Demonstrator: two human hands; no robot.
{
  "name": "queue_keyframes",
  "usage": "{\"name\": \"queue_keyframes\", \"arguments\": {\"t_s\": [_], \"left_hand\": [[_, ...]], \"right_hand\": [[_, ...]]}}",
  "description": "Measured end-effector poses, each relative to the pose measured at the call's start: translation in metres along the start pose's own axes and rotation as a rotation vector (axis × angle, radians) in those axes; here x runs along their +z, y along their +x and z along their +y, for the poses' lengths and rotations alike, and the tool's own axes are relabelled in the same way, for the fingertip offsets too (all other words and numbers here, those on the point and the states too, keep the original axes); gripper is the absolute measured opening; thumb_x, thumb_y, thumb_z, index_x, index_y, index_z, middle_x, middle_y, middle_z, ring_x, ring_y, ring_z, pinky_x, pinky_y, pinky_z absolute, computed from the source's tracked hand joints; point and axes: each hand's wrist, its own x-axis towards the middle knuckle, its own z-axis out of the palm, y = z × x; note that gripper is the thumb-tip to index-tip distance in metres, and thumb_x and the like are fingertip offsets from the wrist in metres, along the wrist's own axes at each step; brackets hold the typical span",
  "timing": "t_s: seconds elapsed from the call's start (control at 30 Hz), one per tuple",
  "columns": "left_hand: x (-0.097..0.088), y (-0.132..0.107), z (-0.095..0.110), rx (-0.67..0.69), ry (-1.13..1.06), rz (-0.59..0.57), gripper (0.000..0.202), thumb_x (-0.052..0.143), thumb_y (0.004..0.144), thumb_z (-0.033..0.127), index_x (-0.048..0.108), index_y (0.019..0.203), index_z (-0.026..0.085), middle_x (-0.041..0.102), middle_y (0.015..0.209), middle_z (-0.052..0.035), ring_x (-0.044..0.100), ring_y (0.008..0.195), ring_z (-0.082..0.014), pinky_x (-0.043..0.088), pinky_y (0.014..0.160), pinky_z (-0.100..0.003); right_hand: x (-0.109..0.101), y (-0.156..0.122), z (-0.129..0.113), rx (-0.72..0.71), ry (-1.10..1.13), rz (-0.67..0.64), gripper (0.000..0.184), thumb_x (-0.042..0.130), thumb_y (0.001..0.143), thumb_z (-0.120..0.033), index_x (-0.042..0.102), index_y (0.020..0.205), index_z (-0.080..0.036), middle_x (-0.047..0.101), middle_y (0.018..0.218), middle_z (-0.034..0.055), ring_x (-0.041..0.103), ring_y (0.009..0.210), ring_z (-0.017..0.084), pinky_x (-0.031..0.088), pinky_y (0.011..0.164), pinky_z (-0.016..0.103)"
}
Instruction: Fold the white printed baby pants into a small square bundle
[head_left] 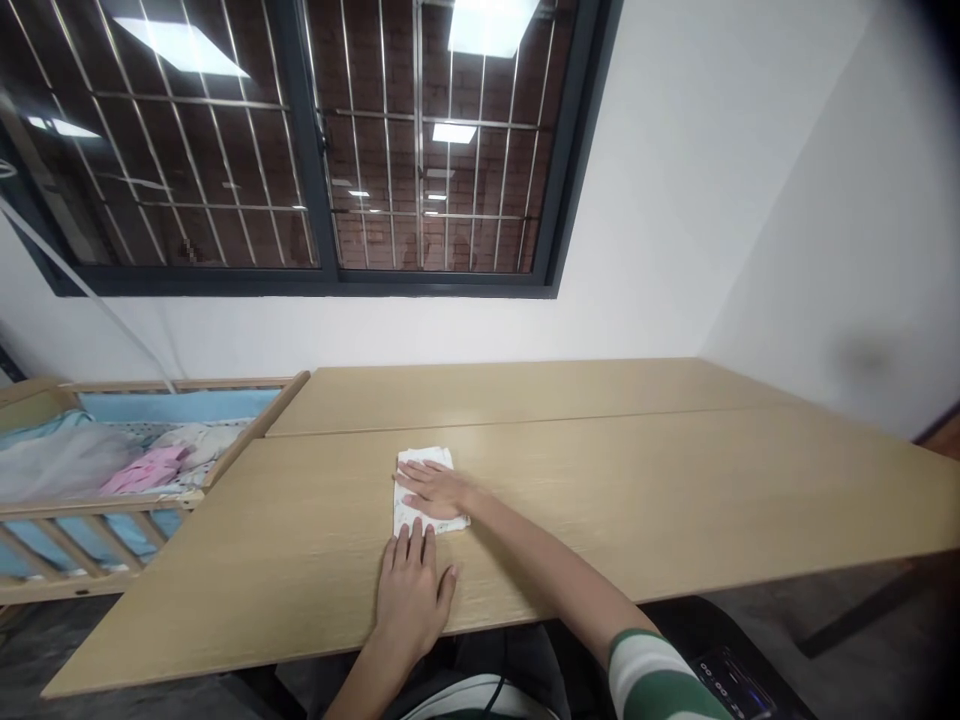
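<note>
Head view: looking down at both my hands, sleeve end in shot.
Right: my right grip (pixel 435 492) open, palm flat on top of the cloth, fingers spread, not pinching anything; green-and-white striped sleeve (pixel 652 680) at the bottom edge.
Left: my left grip (pixel 412 600) open too, flat on the tabletop, holding nothing, fingertips just beside the cloth.
Cloth: folded white cloth (pixel 424 462) with small faint print, lying flat under my right palm.
Surface: light wood tabletop (pixel 622 500), two panels with a seam beyond the cloth.
Left side: wooden crib (pixel 97 505) with blue padding, end against the tabletop; pink cloth (pixel 142 472) inside.
Behind: white wall (pixel 660 200), dark-framed window (pixel 322 170) with metal bars, brick behind.
</note>
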Motion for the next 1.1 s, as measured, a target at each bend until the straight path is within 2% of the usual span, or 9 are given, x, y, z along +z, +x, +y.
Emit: {"name": "queue_keyframes", "arguments": {"t_s": [0.13,0.27,0.4,0.47,0.6,0.67,0.8,0.9,1.1], "left_hand": [[0.002,0.0,0.0,0.007,0.0,-0.008,0.059,0.044,0.095,0.045,0.052,0.143,0.011,0.047,0.151,-0.0207,0.043,0.138,-0.0395,0.036,0.112,-0.057],[-0.002,0.007,-0.007,0.015,-0.011,-0.054,0.052,0.047,0.095,0.038,0.056,0.14,0.012,0.049,0.149,-0.0194,0.048,0.134,-0.0396,0.038,0.11,-0.057],[-0.012,0.025,-0.047,0.09,-0.103,-0.162,0.034,0.045,0.097,0.023,0.068,0.122,0.02,0.065,0.133,-0.0123,0.06,0.12,-0.0296,0.046,0.105,-0.048],[-0.019,0.034,-0.073,0.156,-0.148,-0.191,0.03,0.046,0.098,0.021,0.07,0.117,0.022,0.069,0.125,-0.0095,0.062,0.117,-0.0263,0.047,0.103,-0.044],[-0.027,0.046,-0.109,0.291,-0.175,-0.2,0.028,0.046,0.099,0.024,0.069,0.115,0.023,0.069,0.124,-0.0071,0.061,0.117,-0.025,0.048,0.102,-0.043],[-0.027,0.049,-0.113,0.326,-0.187,-0.212,0.03,0.043,0.1,0.024,0.07,0.113,0.024,0.07,0.123,-0.0068,0.062,0.114,-0.0247,0.048,0.101,-0.043],[-0.029,0.051,-0.105,0.266,-0.272,-0.2,0.033,0.037,0.101,0.026,0.068,0.112,0.023,0.072,0.116,-0.0088,0.064,0.108,-0.025,0.048,0.1,-0.044],[-0.037,0.047,-0.1,0.156,-0.421,-0.218,0.031,0.038,0.101,0.034,0.067,0.107,0.024,0.072,0.111,-0.0084,0.064,0.107,-0.0247,0.048,0.099,-0.041],[-0.045,0.051,-0.102,0.016,-0.65,-0.276,0.033,0.056,0.091,0.049,0.067,0.108,0.023,0.07,0.114,-0.0083,0.062,0.111,-0.026,0.046,0.104,-0.04]], "right_hand": [[-0.007,0.015,0.027,0.029,-0.033,0.077,0.057,0.039,0.103,-0.047,0.035,0.156,-0.026,0.027,0.163,0.0058,0.02,0.153,0.022,0.012,0.125,0.044],[-0.01,0.021,0.034,0.059,-0.028,0.119,0.056,0.04,0.103,-0.045,0.037,0.155,-0.025,0.029,0.163,0.0052,0.022,0.153,0.021,0.012,0.125,0.042],[-0.017,0.011,0.023,0.095,-0.039,0.235,0.056,0.043,0.101,-0.042,0.042,0.152,-0.019,0.033,0.161,0.0109,0.025,0.151,0.024,0.016,0.124,0.043],[-0.025,-0.002,0.013,0.11,-0.014,0.319,0.049,0.048,0.099,-0.038,0.053,0.143,-0.018,0.044,0.155,0.0132,0.035,0.146,0.027,0.024,0.12,0.045],[-0.04,-0.04,-0.01,0.091,0.11,0.276,0.028,0.055,0.095,-0.034,0.073,0.11,-0.019,0.072,0.111,0.0107,0.063,0.107,0.026,0.044,0.099,0.039],[-0.041,-0.061,-0.02,0.076,0.117,0.202,0.029,0.06,0.091,-0.04,0.074,0.106,-0.019,0.073,0.104,0.01,0.065,0.099,0.026,0.047,0.093,0.037],[-0.027,-0.096,-0.035,0.061,0.07,0.153,0.049,0.072,0.081,-0.045,0.069,0.122,-0.019,0.066,0.125,0.013,0.061,0.114,0.031,0.045,0.099,0.039],[-0.015,-0.113,-0.042,0.059,0.081,0.184,0.04,0.062,0.088,-0.033,0.065,0.126,-0.021,0.064,0.13,0.0119,0.057,0.121,0.028,0.042,0.104,0.038],[-0.02,-0.11,-0.043,0.113,0.176,0.213,0.025,0.046,0.095,-0.023,0.065,0.111,-0.019,0.069,0.107,0.0098,0.063,0.101,0.024,0.047,0.09,0.035]]}}
